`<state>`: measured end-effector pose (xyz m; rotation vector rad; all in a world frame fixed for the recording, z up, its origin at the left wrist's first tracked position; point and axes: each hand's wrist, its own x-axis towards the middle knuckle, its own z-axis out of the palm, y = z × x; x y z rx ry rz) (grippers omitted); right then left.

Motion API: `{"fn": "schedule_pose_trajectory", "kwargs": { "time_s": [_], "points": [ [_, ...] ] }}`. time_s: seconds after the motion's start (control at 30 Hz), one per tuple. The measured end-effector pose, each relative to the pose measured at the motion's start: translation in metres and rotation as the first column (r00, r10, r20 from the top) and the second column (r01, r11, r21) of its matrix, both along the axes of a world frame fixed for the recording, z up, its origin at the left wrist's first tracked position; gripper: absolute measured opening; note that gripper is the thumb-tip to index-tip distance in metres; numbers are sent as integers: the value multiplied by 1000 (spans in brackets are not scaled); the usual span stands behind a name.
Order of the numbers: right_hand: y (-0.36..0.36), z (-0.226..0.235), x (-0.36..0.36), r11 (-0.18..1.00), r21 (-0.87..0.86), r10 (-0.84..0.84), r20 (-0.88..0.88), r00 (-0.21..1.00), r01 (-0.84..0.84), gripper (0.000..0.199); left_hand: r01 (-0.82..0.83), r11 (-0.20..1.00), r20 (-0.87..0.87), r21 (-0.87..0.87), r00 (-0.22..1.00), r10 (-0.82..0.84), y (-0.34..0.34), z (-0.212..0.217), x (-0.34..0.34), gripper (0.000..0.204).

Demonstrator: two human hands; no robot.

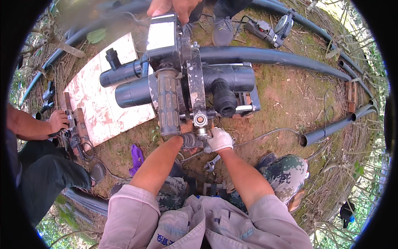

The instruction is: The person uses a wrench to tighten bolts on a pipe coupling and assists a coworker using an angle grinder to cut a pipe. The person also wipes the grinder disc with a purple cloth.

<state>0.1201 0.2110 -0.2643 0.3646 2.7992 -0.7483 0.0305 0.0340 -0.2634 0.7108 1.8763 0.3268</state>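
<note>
A pipe-welding machine with a scuffed metal clamp [195, 79] stands before me, black pipes lying in it. My right hand [219, 140], in a white glove, is closed around the metal bolt [202, 132] at the clamp's near end. My left hand [190, 141] reaches in beside it; something dark and ribbed covers the wrist area, and its fingers are hidden. Above them is a power tool [163, 41] with a ribbed handle [168, 101], steadied from the far side by another person's hand [174, 6]. A black tee fitting [224, 97] points toward me.
An adjustable wrench [212, 164] lies on the ground below my hands. At left, a co-worker's hand [59, 121] rests on a metal tool [74, 133] beside a stained board [110, 108]. A cable [265, 135] crosses the soil toward a black pipe [327, 129].
</note>
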Motion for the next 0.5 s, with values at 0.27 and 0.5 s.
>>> {"fn": "schedule_pose_trajectory", "kwargs": {
  "time_s": [0.27, 0.5],
  "points": [
    [-2, -16, 4, 997, -68, -30, -101, 994, 23, 25, -195, 980, -95, -23, 977, 192, 3, -5, 19, 50],
    [-1, -16, 3, 987, -159, -7, -82, 997, -7, 25, -153, 967, -113, -202, 985, 132, 7, 19, 18, 54]
  ]
}}
